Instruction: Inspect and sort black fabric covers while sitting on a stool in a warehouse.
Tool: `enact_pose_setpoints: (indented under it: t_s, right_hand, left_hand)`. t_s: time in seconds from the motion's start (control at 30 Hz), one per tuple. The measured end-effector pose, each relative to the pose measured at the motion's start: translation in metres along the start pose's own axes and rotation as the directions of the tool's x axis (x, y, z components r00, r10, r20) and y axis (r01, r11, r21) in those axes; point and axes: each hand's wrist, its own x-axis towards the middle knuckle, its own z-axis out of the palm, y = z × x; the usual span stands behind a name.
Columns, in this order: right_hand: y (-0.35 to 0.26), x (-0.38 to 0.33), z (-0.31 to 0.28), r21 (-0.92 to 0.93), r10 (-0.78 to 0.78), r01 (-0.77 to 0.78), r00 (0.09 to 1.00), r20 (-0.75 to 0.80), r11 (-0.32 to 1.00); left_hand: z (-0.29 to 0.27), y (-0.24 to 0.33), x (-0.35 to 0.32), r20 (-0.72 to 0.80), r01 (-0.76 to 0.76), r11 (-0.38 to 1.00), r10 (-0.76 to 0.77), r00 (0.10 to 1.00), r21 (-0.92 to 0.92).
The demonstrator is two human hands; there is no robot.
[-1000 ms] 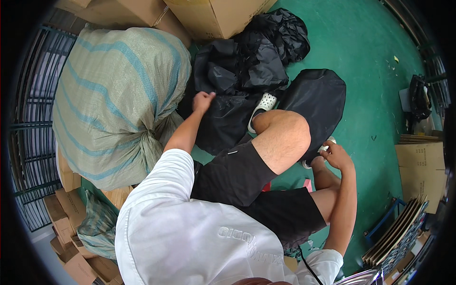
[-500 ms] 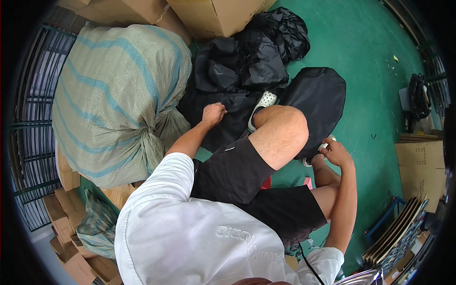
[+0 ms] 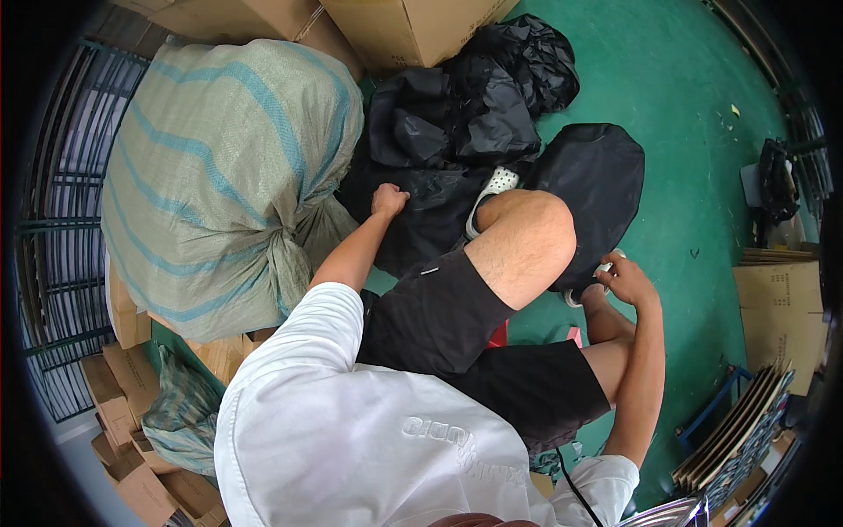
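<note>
My left hand [image 3: 390, 200] is closed in a loose fist over a dark black cloth or bag [image 3: 426, 224] spread on the floor. Whether its fingers pinch anything is hidden. Low on the right, my right hand [image 3: 630, 283] curls around a small white object [image 3: 604, 267], too small to name. That hand is beside my lower leg, near the bottom edge of a rounded black fabric piece [image 3: 593, 180]. A white clog with holes [image 3: 500, 181] on my foot rests between the two black pieces.
A big woven sack with blue stripes [image 3: 211, 176], knotted shut, stands at left. Crumpled black bags [image 3: 492, 119] lie ahead beside large cartons [image 3: 413, 31]. Flattened cardboard [image 3: 733, 430] and a carton [image 3: 777, 290] stand at right on the green floor [image 3: 676, 167]. Small boxes [image 3: 132, 378] fill the lower left.
My left hand has drawn slightly back toward the sack, its fingers more curled in. The right hand has stayed by my lower leg with the white object. The view has shifted a little.
</note>
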Motion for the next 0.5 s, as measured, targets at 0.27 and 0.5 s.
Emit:
enact_pose_setpoints:
  t_s: [0.27, 0.5]
  right_hand:
    - [-0.012, 0.002, -0.007, -0.001, -0.037, 0.037, 0.999, -0.014, 0.999]
    - [-0.004, -0.009, -0.002, 0.015, -0.008, 0.008, 1.000, -0.018, 1.000]
  left_hand:
    - [0.010, -0.022, 0.027, 0.131, -0.137, 0.872, 0.222, 0.966, -0.471]
    - [0.005, 0.025, -0.055, 0.187, 0.010, 0.315, 0.539, 0.821, -0.949]
